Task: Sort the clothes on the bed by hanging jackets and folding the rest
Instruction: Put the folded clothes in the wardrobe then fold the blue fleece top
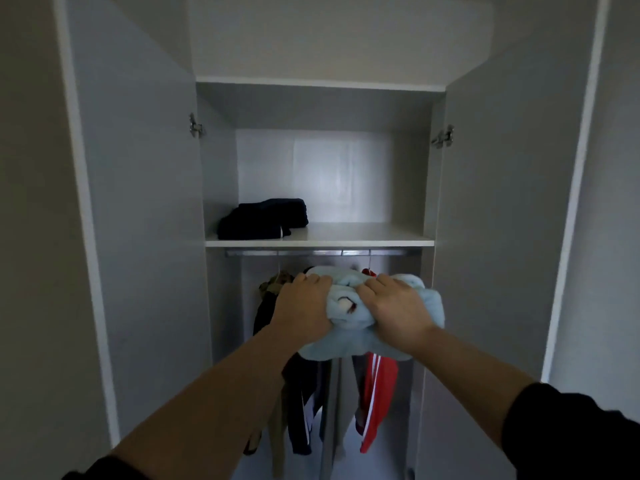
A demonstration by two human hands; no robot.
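Standing square to a tall white wardrobe (138, 202), both doors swung wide. Holding out a folded, pale-blue fluffy fleece garment (349, 341) at arm's length, lower than the front edge of the white wardrobe shelf (363, 233) and right in front of the hanging clothes.

Gripping the bundle's left side with the left hand (304, 306), fingers curled over the top and sunk into the pile. Clamping the right side with the right hand (394, 313), fingers bent over the upper fold in the same way. Thumbs out of sight on both, so no telling how they lie.

Up on that shelf, over at the left: a folded stack of dark navy clothes (263, 220), with a small white mark at its front. Just under the shelf, a silver metal hanging rail (318, 252).

Down from the rail, left to right: an olive-khaki jacket (277, 284), a dark navy jacket with a white stripe (299, 410), a long grey garment (337, 410), a red jacket with white stripes (379, 393). All partly hidden behind the blue bundle.

Down at the right forearm, a black sleeve (571, 434).
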